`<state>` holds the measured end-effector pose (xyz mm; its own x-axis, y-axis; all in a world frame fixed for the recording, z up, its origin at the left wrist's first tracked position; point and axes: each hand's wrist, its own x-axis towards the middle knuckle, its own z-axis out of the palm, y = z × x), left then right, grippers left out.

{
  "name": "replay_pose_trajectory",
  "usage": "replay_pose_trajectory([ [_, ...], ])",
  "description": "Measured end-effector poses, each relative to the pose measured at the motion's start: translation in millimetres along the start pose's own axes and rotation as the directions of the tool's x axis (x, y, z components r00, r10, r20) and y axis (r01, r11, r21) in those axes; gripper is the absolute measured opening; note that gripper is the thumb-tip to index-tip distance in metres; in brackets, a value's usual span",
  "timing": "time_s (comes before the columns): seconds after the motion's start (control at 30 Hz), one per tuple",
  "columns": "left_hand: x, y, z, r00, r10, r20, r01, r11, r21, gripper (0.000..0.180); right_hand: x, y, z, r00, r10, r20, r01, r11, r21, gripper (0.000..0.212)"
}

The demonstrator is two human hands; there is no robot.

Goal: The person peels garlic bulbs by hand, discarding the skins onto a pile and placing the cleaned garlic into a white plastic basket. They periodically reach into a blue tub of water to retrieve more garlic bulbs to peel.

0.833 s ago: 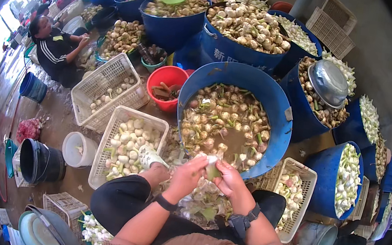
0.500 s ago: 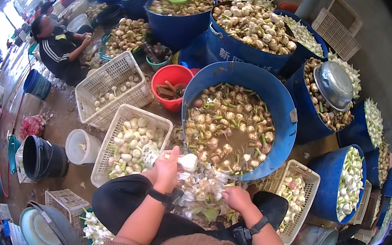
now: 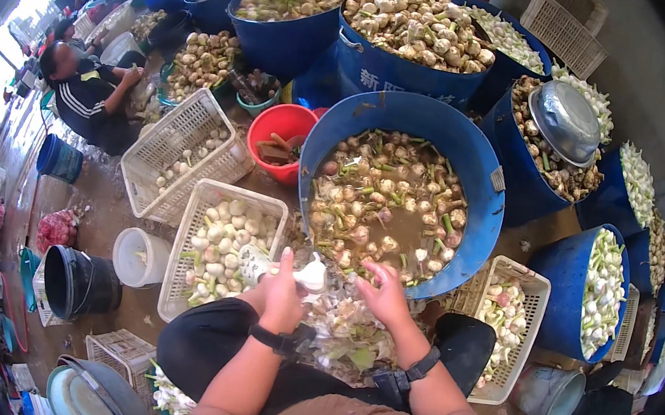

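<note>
My left hand point(image 3: 281, 298) is closed around a white garlic bulb point(image 3: 311, 276) over my lap. Beside its fingers is a pale, speckled flat thing point(image 3: 254, 264); whether the hand also holds it I cannot tell. To the right, my right hand point(image 3: 385, 295) has its fingers apart and nothing in them, close to the near rim of the big blue tub point(image 3: 482, 249). Unpeeled garlic bulbs point(image 3: 388, 188) lie in brown water inside that tub. A heap of papery garlic skins point(image 3: 347, 328) lies below and between my hands. Peeled bulbs point(image 3: 225, 232) fill the white crate point(image 3: 177, 272) at my left.
Another white crate point(image 3: 528, 345) with garlic stands at my right knee. A red bucket point(image 3: 263, 130), a white bucket point(image 3: 140, 258) and a black bucket point(image 3: 71, 284) stand on the wet floor. More blue tubs of garlic point(image 3: 419, 25) line the back. A person point(image 3: 90, 102) sits at far left.
My right hand has come up from the skins toward the bulb, and its fingers have spread. The bulb in my left hand has turned, with its tip now pointing up. The view has shifted slightly.
</note>
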<state>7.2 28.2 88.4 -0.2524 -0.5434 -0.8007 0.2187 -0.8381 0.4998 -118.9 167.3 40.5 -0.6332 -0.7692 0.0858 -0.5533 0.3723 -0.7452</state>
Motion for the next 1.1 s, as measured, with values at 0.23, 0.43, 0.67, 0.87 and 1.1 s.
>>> replay_pose_trajectory([
  [0.23,-13.2,-13.2,12.5,0.786,0.497,0.368,-0.597,0.764,0.244,0.04,36.5,-17.4,-41.2,0.906,-0.061,0.42,-0.406,-0.414,0.815,0.068],
  [0.43,6.9,-6.8,8.4,0.913,0.371,0.171,-0.408,0.837,0.364,0.029,88.0,134.3,-28.1,0.74,0.535,0.408,-0.069,-0.542,0.837,0.08],
  [0.67,39.3,-41.0,33.9,0.991,0.113,0.071,-0.133,0.902,0.411,0.02,93.3,336.5,143.5,0.408,0.815,0.41,-0.672,-0.035,0.739,0.032],
  [0.87,35.2,-8.8,9.6,0.989,0.147,0.0,-0.12,0.807,0.579,0.038,97.2,134.1,139.0,0.351,0.612,0.708,-0.929,0.135,0.345,0.028],
  [1.1,49.9,-23.1,14.7,0.99,-0.037,0.136,-0.026,0.901,0.434,0.048,63.4,-25.0,13.3,0.785,0.03,0.619,-0.095,0.993,0.072,0.026],
])
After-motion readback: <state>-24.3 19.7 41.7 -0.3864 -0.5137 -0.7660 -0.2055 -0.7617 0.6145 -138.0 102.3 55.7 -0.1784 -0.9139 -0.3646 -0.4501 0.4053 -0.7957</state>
